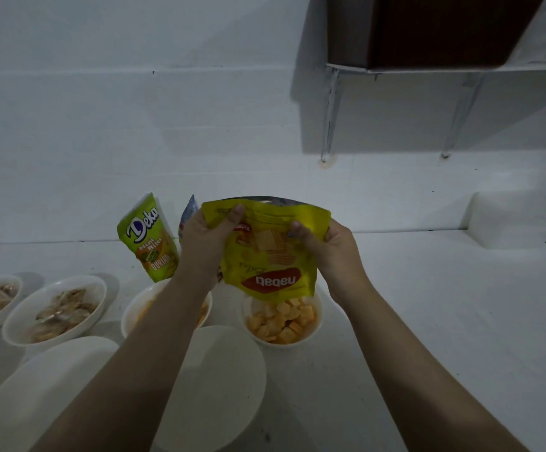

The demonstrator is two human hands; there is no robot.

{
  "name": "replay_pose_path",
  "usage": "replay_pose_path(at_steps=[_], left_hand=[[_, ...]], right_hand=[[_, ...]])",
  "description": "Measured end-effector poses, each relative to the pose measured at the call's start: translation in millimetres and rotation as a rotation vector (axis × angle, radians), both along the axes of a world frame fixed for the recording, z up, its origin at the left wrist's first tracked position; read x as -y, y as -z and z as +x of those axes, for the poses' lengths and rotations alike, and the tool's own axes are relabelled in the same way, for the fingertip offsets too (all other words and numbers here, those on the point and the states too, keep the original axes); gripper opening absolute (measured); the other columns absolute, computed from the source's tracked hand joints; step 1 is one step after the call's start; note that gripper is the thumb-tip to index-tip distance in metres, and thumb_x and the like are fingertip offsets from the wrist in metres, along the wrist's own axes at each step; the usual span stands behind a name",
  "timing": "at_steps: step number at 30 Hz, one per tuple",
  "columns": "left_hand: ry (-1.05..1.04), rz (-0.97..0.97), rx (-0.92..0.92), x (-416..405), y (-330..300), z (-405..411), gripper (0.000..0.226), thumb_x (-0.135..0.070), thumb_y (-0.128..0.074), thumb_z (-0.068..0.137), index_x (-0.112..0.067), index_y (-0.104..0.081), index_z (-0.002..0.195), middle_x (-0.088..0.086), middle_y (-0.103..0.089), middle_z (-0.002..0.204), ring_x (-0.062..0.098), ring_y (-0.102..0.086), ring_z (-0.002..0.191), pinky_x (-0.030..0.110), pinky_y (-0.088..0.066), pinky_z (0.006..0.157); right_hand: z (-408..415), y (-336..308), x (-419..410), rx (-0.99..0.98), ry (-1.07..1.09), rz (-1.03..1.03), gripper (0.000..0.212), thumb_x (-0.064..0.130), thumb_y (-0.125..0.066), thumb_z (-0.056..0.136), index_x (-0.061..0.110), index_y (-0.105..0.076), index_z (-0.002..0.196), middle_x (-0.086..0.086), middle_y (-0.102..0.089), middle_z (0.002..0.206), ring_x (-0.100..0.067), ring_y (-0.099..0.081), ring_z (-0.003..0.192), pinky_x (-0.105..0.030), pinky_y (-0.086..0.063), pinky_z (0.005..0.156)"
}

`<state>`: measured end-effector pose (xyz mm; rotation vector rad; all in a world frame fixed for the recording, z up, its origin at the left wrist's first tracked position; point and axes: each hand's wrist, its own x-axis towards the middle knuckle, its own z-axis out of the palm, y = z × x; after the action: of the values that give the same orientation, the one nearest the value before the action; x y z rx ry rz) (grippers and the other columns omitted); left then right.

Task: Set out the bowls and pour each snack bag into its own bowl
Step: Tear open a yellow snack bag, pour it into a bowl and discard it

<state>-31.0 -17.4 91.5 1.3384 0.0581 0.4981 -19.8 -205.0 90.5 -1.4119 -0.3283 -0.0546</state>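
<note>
Two hands grip the yellow snack bag (270,247), held upside down (logo inverted) directly above the cracker bowl (281,321); left hand (205,243) pinches the bag's left edge, right hand (327,246) its right edge, fingers curled round it; orange square crackers (283,322) fill the bowl; left of that bowl, a bowl (141,308) partly hidden by the left forearm; further left, two bowls (56,308) of brownish snacks; behind and left, a green Deka bag (149,238) stands upright on the white counter (428,321).
</note>
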Motion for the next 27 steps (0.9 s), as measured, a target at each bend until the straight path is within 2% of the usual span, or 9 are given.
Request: replay_pose_path(at_steps=[4, 8, 11, 14, 17, 19, 23, 25, 27], left_hand=[[0.073, 0.061, 0.031, 2.4, 0.8, -1.7, 0.028, -0.033, -0.071, 0.077, -0.015, -0.073, 0.098, 0.01, -0.076, 0.097, 0.028, -0.072, 0.094, 0.045, -0.059, 0.08], [0.165, 0.181, 0.024, 1.7, 19.2, -6.1, 0.036, -0.026, -0.068, 0.079, -0.015, -0.067, 0.113, -0.007, -0.077, 0.096, 0.013, -0.072, 0.093, 0.029, -0.059, 0.072], [0.139, 0.244, -0.009, 0.9, 38.6, -5.5, 0.034, -0.024, -0.07, 0.077, -0.023, -0.067, 0.111, -0.015, -0.076, 0.096, 0.008, -0.071, 0.095, 0.033, -0.06, 0.081], [0.139, 0.252, 0.0, -3.5, 47.5, -3.2, 0.031, -0.019, -0.07, 0.082, -0.022, -0.067, 0.113, -0.012, -0.076, 0.103, 0.011, -0.071, 0.1, 0.03, -0.059, 0.079], [0.203, 0.363, -0.061, -12.0, 55.5, -2.7, 0.031, -0.032, -0.072, 0.082, -0.038, -0.069, 0.112, -0.006, -0.073, 0.113, 0.018, -0.068, 0.107, 0.046, -0.057, 0.089], [0.19, 0.461, -0.074, -15.0, 56.7, -4.1, 0.029, -0.038, -0.07, 0.084, -0.046, -0.068, 0.112, -0.009, -0.072, 0.115, 0.017, -0.067, 0.109, 0.049, -0.055, 0.091], [0.19, 0.46, -0.018, -11.4, 37.8, -7.5, 0.042, -0.031, -0.067, 0.088, -0.022, -0.061, 0.129, -0.006, -0.071, 0.117, 0.011, -0.068, 0.107, 0.039, -0.058, 0.088], [0.209, 0.335, 0.036, -7.7, 15.9, -8.2, 0.035, -0.02, -0.063, 0.091, -0.013, -0.06, 0.125, 0.0, -0.071, 0.116, 0.013, -0.068, 0.107, 0.031, -0.058, 0.086], [0.202, 0.187, 0.066, -2.4, -4.1, -7.2, 0.024, -0.021, -0.062, 0.09, -0.015, -0.067, 0.113, 0.006, -0.074, 0.109, 0.022, -0.07, 0.103, 0.037, -0.059, 0.083]], right_hand=[[0.3, -2.9, -0.8, -0.048, 0.073, 0.154, 0.012, 0.014, -0.07, 0.089, 0.002, -0.073, 0.087, -0.007, -0.076, 0.077, -0.021, -0.073, 0.072, -0.03, -0.057, 0.062], [1.3, -14.5, 2.6, -0.059, 0.101, 0.262, 0.011, 0.014, -0.068, 0.09, 0.005, -0.071, 0.084, -0.006, -0.075, 0.075, -0.019, -0.072, 0.068, -0.029, -0.058, 0.06], [1.4, -20.0, 2.7, -0.007, 0.108, 0.181, 0.012, 0.016, -0.069, 0.09, 0.006, -0.073, 0.085, -0.008, -0.076, 0.076, -0.02, -0.073, 0.069, -0.03, -0.058, 0.061], [-1.3, -19.0, -1.1, 0.0, 0.115, 0.187, 0.011, 0.017, -0.069, 0.089, 0.009, -0.074, 0.083, -0.009, -0.076, 0.078, -0.022, -0.073, 0.072, -0.034, -0.059, 0.065], [0.8, -20.8, 2.8, 0.015, 0.136, 0.217, 0.013, 0.015, -0.069, 0.09, 0.012, -0.073, 0.078, -0.005, -0.075, 0.074, -0.019, -0.072, 0.068, -0.03, -0.057, 0.062], [0.8, -20.0, 3.1, 0.02, 0.135, 0.202, 0.014, 0.014, -0.068, 0.09, 0.012, -0.072, 0.078, -0.003, -0.075, 0.071, -0.017, -0.072, 0.065, -0.028, -0.057, 0.059], [1.5, -19.2, 2.8, 0.036, 0.158, 0.173, 0.014, 0.017, -0.069, 0.09, 0.015, -0.073, 0.077, -0.001, -0.076, 0.072, -0.017, -0.072, 0.067, -0.03, -0.059, 0.062], [3.7, -20.4, 6.2, 0.056, 0.175, 0.123, 0.016, 0.02, -0.07, 0.09, 0.018, -0.073, 0.074, -0.002, -0.076, 0.071, -0.019, -0.072, 0.067, -0.032, -0.059, 0.063], [6.4, -18.7, 7.4, 0.068, 0.181, 0.105, 0.018, 0.02, -0.07, 0.09, 0.018, -0.073, 0.072, -0.002, -0.076, 0.071, -0.019, -0.072, 0.067, -0.034, -0.06, 0.063]])
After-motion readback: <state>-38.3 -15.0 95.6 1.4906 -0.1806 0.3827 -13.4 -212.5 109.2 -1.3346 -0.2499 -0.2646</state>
